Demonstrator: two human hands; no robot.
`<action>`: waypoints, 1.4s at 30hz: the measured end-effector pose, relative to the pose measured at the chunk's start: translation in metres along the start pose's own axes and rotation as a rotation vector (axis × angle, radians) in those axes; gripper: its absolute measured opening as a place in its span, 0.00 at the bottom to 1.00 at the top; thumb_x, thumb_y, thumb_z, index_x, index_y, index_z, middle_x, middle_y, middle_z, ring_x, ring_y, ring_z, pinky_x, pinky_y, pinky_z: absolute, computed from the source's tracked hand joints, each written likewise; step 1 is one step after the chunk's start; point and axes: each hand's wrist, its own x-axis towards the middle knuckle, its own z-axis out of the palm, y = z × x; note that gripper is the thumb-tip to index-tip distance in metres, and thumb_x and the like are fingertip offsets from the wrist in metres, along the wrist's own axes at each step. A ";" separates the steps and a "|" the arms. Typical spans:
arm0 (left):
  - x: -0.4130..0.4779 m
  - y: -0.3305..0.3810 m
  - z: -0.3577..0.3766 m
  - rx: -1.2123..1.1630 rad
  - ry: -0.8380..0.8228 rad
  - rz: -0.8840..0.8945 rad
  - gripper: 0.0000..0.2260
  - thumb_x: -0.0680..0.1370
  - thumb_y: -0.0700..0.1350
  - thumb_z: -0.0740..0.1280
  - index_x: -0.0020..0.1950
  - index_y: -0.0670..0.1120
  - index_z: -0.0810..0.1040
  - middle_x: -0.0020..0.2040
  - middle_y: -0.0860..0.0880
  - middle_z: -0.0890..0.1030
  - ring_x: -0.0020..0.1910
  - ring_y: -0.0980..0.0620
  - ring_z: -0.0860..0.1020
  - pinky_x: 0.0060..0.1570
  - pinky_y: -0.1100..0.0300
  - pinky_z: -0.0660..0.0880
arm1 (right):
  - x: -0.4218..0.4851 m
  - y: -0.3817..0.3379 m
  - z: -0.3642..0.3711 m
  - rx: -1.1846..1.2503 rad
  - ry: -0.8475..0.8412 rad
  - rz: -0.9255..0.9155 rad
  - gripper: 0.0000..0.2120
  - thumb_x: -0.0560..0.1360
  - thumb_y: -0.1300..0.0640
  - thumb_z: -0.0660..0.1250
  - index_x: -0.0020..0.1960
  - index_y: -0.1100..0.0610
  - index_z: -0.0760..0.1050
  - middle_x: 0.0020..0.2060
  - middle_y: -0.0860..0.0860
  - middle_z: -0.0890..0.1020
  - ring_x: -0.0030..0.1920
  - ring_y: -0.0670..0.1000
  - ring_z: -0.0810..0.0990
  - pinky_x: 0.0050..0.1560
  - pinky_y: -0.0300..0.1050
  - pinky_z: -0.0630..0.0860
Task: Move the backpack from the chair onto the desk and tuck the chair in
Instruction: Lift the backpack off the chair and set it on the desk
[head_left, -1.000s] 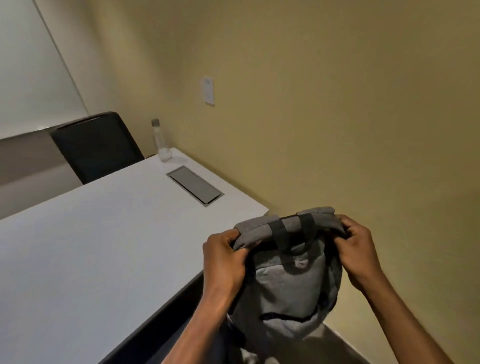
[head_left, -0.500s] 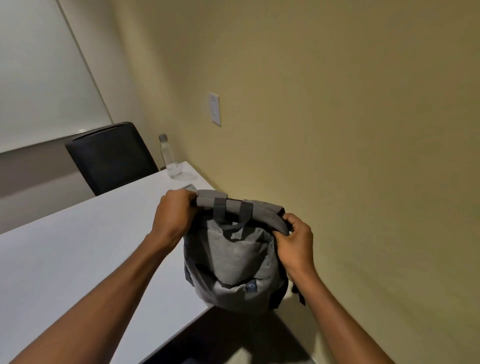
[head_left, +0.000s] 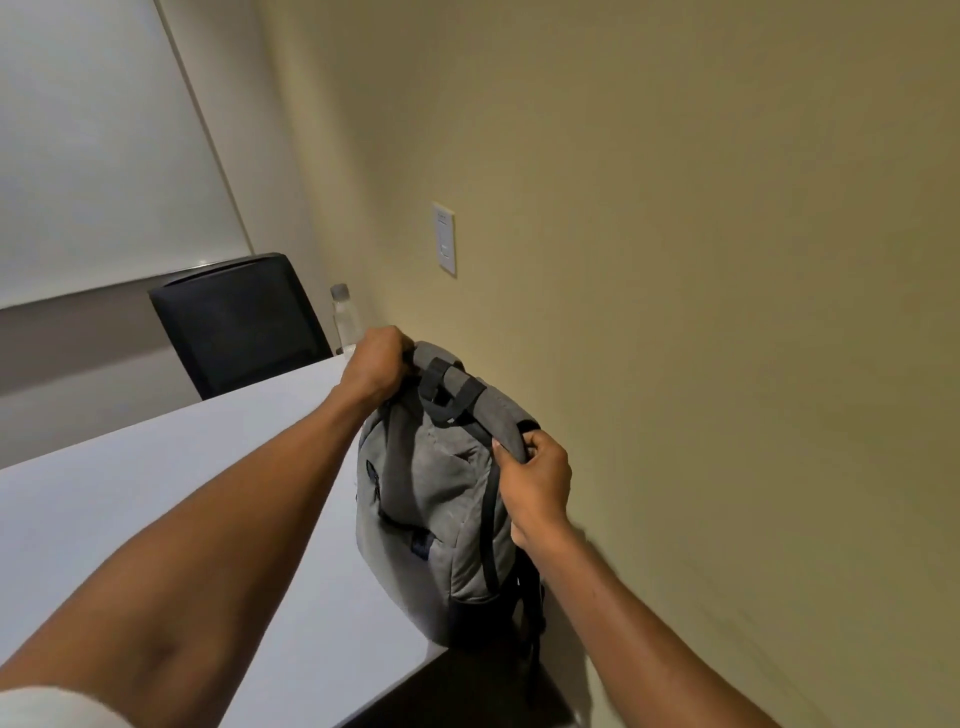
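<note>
Grey fabric backpack (head_left: 441, 483) is standing at the lower-centre desk (head_left: 156, 499) corner while you are clamping its top with your left hand (head_left: 376, 364) and right hand (head_left: 537, 480); releasing now is risking a topple off the near edge.

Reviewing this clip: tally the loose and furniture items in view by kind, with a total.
Backpack: 1, grey, upright at the desk's near corner, gripped by the left hand and right hand
Desk: 1, white
Chair: 1, black, behind the desk
Bottle: 1, clear
Total: 4
</note>
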 end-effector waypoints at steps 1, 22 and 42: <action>0.002 0.003 0.004 -0.041 -0.010 -0.007 0.10 0.79 0.32 0.68 0.57 0.36 0.86 0.51 0.35 0.87 0.48 0.37 0.84 0.54 0.48 0.81 | 0.006 -0.002 0.000 -0.006 0.008 0.009 0.11 0.77 0.57 0.75 0.39 0.53 0.75 0.36 0.49 0.81 0.35 0.51 0.78 0.38 0.45 0.73; -0.186 -0.033 0.157 -0.452 -0.074 -0.374 0.30 0.85 0.53 0.65 0.81 0.39 0.62 0.81 0.38 0.69 0.78 0.37 0.69 0.78 0.39 0.67 | 0.066 0.006 -0.018 -0.067 0.096 0.210 0.27 0.83 0.43 0.64 0.72 0.62 0.72 0.64 0.62 0.80 0.62 0.66 0.80 0.62 0.61 0.79; -0.205 -0.036 0.131 -0.507 -0.245 -0.296 0.36 0.85 0.49 0.67 0.87 0.46 0.50 0.87 0.42 0.56 0.84 0.39 0.61 0.81 0.42 0.62 | 0.031 0.027 -0.055 -0.073 0.066 0.154 0.19 0.83 0.54 0.64 0.71 0.60 0.71 0.54 0.56 0.82 0.41 0.51 0.77 0.44 0.46 0.72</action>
